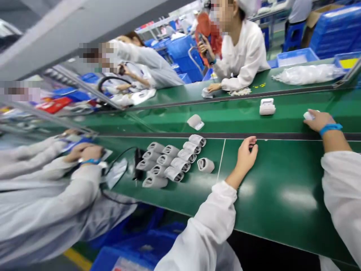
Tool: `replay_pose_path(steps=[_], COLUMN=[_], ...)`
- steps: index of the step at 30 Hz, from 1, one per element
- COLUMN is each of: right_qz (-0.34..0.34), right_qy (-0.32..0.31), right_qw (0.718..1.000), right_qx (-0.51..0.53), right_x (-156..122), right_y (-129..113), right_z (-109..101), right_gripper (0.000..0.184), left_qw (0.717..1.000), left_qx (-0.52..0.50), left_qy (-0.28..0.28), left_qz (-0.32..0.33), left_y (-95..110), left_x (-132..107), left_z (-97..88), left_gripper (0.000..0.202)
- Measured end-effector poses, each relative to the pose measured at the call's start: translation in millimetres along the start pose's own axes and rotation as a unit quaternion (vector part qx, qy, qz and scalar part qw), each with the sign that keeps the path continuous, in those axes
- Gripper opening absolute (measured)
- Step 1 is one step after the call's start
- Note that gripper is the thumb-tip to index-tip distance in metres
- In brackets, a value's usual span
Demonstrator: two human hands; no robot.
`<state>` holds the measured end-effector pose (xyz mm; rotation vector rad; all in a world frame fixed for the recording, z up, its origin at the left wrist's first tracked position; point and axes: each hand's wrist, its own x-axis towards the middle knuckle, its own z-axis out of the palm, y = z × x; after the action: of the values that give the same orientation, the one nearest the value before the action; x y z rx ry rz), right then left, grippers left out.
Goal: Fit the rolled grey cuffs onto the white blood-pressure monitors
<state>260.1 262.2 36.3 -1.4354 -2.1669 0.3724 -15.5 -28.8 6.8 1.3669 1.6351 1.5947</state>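
A green conveyor surface [276, 199] crosses the view, split into lanes by a dark divider rail [225, 135], seemingly to keep items on each lane apart. At 9 o'clock from the frame's centre, white rolled items [170, 163] lie in tight, near-parallel rows with their open ends facing one way, an arrangement that looks meant for easy picking up. A co-worker's hand [84, 153] works just beyond them. At 3 o'clock, the right hand [320, 120], with a blue wristband [330, 129], is closed over a small white piece [309, 116] beside the rail. The left hand [247, 153] lies well apart from it on the nearer lane, fingers loosely curled, with nothing visible in them. A white boxy device [267, 107] sits on the farther lane at about 2 o'clock.
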Motion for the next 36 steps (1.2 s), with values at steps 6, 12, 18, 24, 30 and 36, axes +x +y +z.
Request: replay_pose_path(steps=[6,12,18,24,30,36], right_qz=[-0.010,-0.249,-0.304,-0.239,-0.293,-0.119], right_qy=[0.039,-0.049,-0.100,-0.079,-0.121,-0.124], right_qw=[0.999,0.965,0.939,0.938,0.878,0.841], right_qx=[-0.015,0.068,0.129,0.236,0.358,0.513], right_x=[-42.3,-141.9,-218.8,-214.9,-218.4,-189.3], right_y=[-29.4,-112.1,-153.4,-155.7,-167.2,-145.3], right_z=[17.9,61.8,80.8,78.6,69.2,49.5], right_gripper=[0.063,0.059,0.052,0.065,0.086,0.057], left_qw=[0.997,0.940,0.889,0.934,0.985,0.992], left_qx=[0.031,0.189,0.336,0.295,0.165,0.115], left_qy=[0.014,0.081,0.261,0.195,0.016,-0.055], left_qz=[0.068,0.271,0.166,-0.050,-0.042,-0.001], left_y=[9.2,51.7,47.0,6.7,36.9,55.5], left_x=[-1.5,-12.3,-60.0,-91.1,-67.2,-45.9], left_z=[1.0,-36.7,-111.4,-160.6,-83.3,-7.5], left_gripper=[0.033,0.032,0.033,0.057,0.069,0.082])
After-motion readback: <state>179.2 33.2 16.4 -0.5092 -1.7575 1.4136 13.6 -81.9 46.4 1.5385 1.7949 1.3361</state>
